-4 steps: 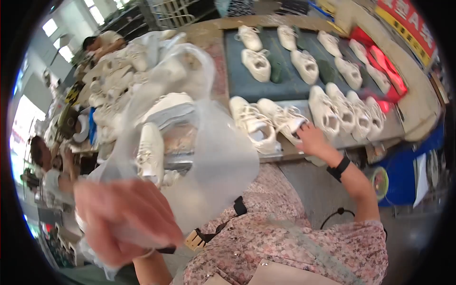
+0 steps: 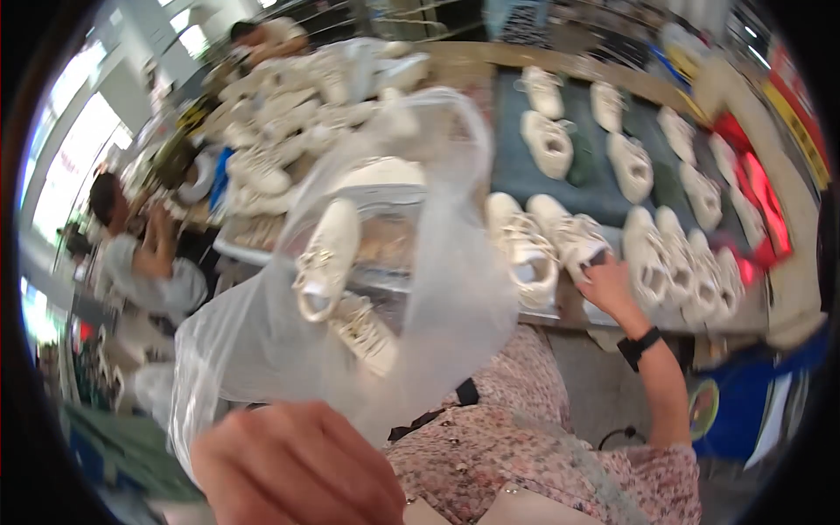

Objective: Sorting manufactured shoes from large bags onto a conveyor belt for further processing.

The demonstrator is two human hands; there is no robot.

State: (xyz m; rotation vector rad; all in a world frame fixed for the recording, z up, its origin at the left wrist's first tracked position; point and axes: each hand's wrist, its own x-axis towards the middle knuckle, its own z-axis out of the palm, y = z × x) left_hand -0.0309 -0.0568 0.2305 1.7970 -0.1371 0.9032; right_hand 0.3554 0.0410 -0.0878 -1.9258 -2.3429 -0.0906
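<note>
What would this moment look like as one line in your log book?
left hand: holds clear plastic bag up | right hand: on cream sneaker at table edge | table: rows of cream sneakers

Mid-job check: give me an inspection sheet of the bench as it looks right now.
Surface: bench with a dark mat.
Job's things: clear plastic bag; white sneaker.
Clutter: rows of white sneakers; heaped sneakers.
Grippers: left hand grips the bag; right hand rests on the sneaker, black wristband.
Cables: thin black cord.
Surroundings: two other people; bright windows.
</note>
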